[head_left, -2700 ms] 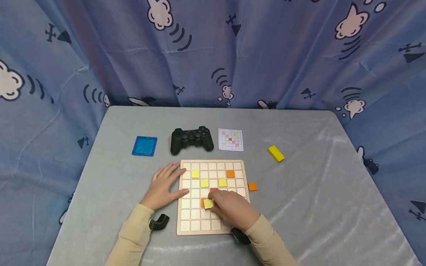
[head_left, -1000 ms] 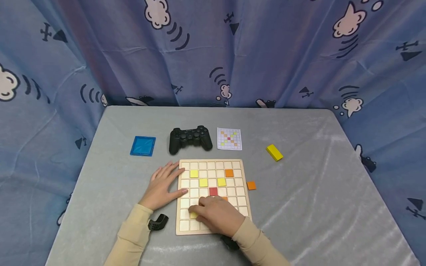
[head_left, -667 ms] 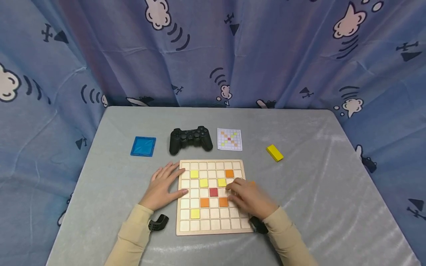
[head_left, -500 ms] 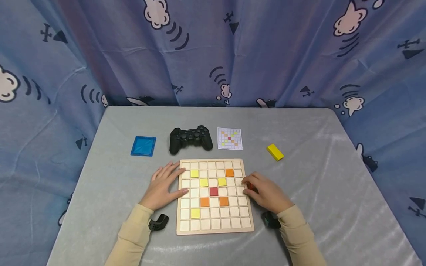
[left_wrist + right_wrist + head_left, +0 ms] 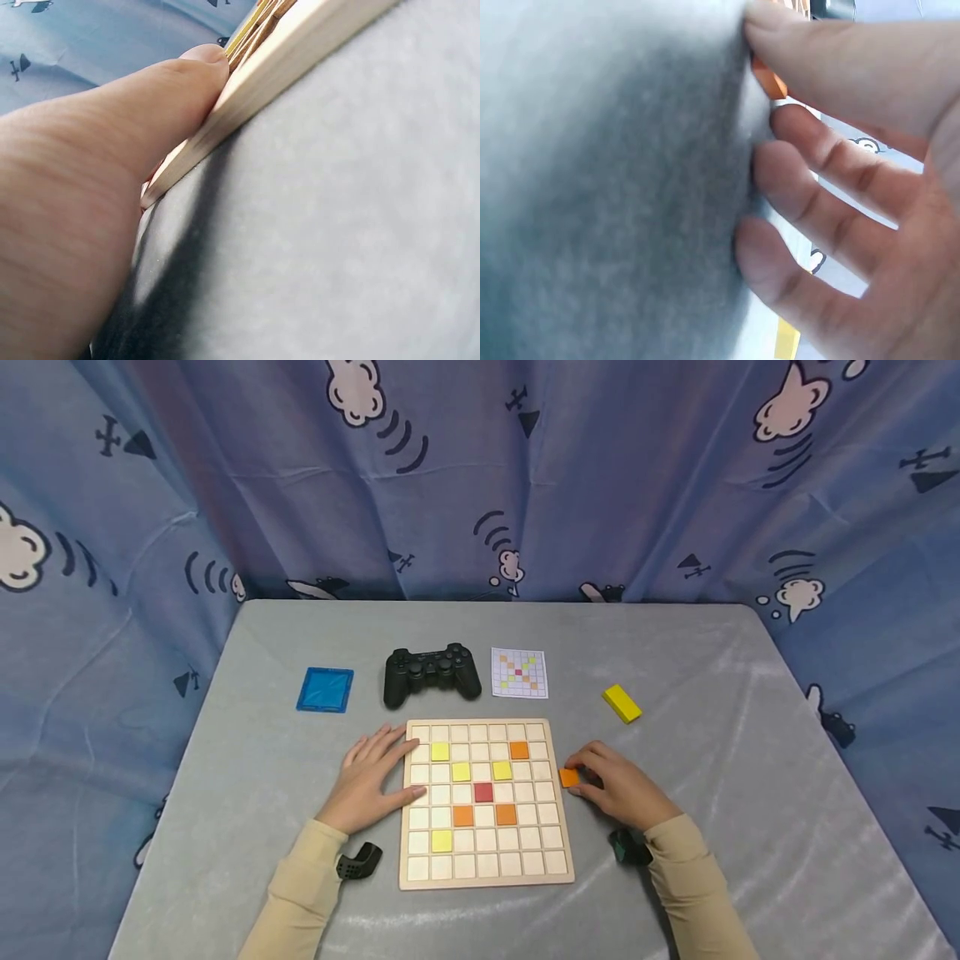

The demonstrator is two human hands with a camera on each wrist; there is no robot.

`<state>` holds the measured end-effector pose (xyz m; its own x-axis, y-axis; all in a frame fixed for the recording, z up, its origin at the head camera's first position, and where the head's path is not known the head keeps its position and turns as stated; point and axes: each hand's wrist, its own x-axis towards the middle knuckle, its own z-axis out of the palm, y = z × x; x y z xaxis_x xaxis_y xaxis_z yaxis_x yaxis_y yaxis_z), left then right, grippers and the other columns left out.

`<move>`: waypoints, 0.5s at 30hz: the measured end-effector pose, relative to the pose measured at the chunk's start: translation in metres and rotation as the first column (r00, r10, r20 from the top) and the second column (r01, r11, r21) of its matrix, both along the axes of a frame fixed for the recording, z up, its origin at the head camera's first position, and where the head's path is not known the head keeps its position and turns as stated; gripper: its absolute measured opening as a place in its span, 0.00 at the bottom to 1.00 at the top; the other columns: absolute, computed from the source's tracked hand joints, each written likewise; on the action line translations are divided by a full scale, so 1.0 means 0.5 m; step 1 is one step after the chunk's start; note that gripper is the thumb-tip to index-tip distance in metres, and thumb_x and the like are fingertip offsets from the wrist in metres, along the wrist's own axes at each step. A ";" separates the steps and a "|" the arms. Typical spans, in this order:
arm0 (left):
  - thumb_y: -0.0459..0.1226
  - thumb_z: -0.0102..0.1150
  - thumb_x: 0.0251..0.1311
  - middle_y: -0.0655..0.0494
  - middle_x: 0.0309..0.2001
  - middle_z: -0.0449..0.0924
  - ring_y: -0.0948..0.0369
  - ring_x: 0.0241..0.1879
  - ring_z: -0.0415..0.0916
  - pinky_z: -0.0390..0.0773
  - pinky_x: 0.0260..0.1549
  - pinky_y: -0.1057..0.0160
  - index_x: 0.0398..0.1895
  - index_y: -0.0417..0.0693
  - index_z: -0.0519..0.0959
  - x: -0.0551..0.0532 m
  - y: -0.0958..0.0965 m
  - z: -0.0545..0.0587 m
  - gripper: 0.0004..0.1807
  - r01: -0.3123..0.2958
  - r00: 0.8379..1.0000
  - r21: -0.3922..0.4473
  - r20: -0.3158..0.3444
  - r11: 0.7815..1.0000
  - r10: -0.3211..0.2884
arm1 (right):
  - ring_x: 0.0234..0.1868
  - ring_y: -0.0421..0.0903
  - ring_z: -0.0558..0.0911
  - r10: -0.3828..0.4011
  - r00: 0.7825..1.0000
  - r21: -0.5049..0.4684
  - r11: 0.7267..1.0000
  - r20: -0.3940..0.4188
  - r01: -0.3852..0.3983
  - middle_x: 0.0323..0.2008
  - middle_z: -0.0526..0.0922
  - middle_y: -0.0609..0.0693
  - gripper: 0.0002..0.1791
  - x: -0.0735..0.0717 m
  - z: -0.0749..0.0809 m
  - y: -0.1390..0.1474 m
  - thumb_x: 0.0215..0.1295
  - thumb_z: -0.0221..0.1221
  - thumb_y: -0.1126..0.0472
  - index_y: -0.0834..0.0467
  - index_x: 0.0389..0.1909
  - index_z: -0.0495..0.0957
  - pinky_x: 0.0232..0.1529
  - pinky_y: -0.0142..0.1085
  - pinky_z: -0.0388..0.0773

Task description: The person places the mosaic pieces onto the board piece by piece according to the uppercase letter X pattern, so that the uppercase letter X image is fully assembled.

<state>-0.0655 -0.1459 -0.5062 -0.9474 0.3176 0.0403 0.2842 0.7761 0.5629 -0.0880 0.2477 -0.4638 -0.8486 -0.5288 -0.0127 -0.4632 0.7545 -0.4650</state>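
Note:
A wooden grid board (image 5: 489, 878) lies on the table, with yellow, orange and red square tiles in some of its cells. My left hand (image 5: 367, 787) lies along its left edge, fingers spread, thumb and a fingertip on the rim. In the left wrist view the thumb (image 5: 176, 90) presses on the board's side (image 5: 262, 82). Just right of the board, my right hand (image 5: 618, 785) has thumb and index finger at an orange tile (image 5: 569, 777), pinching it at the table surface. The right wrist view shows that orange tile (image 5: 769, 79) beside the thumb, the other fingers loosely bent.
Behind the board lie a blue square tray (image 5: 325, 690), a black game controller (image 5: 432, 673) and a printed card (image 5: 519, 673) with a coloured grid pattern. A yellow block (image 5: 622, 703) lies back right. A patterned curtain (image 5: 480, 485) hangs behind the table.
My right hand has set a yellow tile in a lower-left cell, let it go, and moved right off the board to the orange tile. The left hand has stayed in place.

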 end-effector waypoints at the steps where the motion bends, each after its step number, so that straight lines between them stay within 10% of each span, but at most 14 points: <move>1: 0.62 0.59 0.55 0.57 0.74 0.53 0.54 0.75 0.43 0.41 0.71 0.45 0.70 0.59 0.65 0.000 0.000 0.001 0.40 0.000 1.000 0.001 0.005 1.000 0.000 | 0.40 0.40 0.76 0.001 1.000 0.003 1.000 0.005 -0.001 0.45 0.76 0.44 0.14 0.000 0.001 0.000 0.59 0.66 0.62 0.53 0.45 0.79 0.41 0.37 0.78; 15: 0.62 0.59 0.56 0.57 0.74 0.53 0.54 0.75 0.43 0.40 0.71 0.45 0.70 0.59 0.65 0.001 0.001 0.004 0.40 0.001 1.000 0.003 0.013 1.000 -0.001 | 0.38 0.39 0.77 0.038 0.995 -0.008 0.999 -0.089 -0.039 0.40 0.77 0.44 0.15 0.024 0.014 -0.026 0.57 0.67 0.59 0.54 0.45 0.77 0.39 0.35 0.79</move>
